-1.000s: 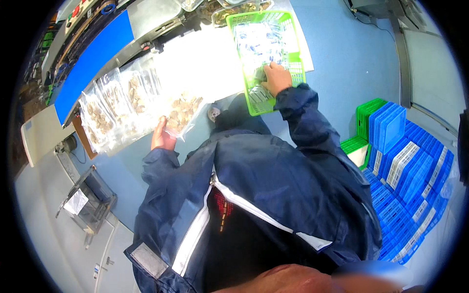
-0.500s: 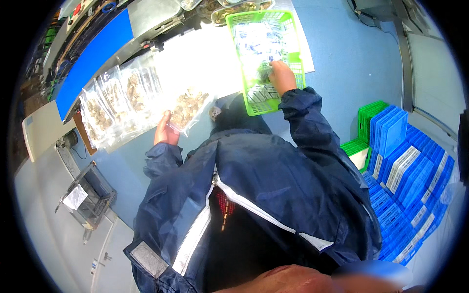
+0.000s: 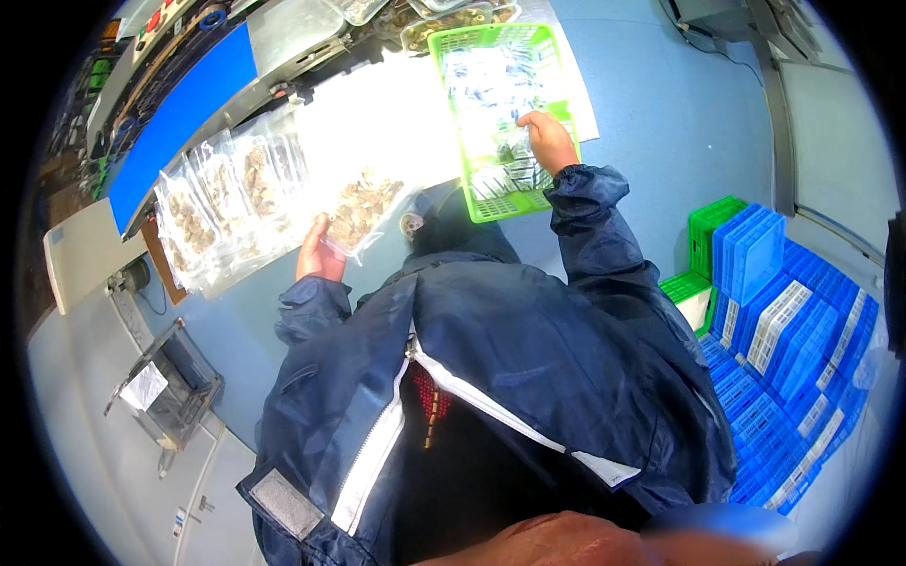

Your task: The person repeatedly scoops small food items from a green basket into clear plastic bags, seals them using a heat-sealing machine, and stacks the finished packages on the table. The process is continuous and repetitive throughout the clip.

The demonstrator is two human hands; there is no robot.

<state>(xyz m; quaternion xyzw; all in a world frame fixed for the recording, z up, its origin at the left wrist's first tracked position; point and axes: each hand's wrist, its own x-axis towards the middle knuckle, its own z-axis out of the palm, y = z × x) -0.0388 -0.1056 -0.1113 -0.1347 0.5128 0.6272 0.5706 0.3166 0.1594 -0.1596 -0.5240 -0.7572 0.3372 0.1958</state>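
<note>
My left hand [image 3: 321, 253] grips the near left corner of a clear plastic bag [image 3: 363, 206] of brownish, dried-looking pieces, at the front edge of the white tabletop. My right hand [image 3: 551, 141] reaches over the right side of a green plastic basket [image 3: 483, 209]. Its fingers are curled together among small white-and-blue packets [image 3: 491, 80]; whatever is between the fingertips is too small to make out. Beneath the hand lie more packets, some with dark stripes [image 3: 514, 176]. Left of the held bag, several similar filled bags [image 3: 222, 193] lie overlapping in a row.
Clear tubs of brown pieces [image 3: 458, 26] stand along the back, beside a metal surface [image 3: 294, 38]. A blue panel [image 3: 189, 123] borders the table at the left. Stacked blue crates [image 3: 783, 349] and green crates [image 3: 713, 231] stand on the right. A metal-framed stand [image 3: 179, 382] is at the left.
My right hand has shifted slightly right within the basket, showing more of the striped packets. My left hand and the bag have hardly moved.
</note>
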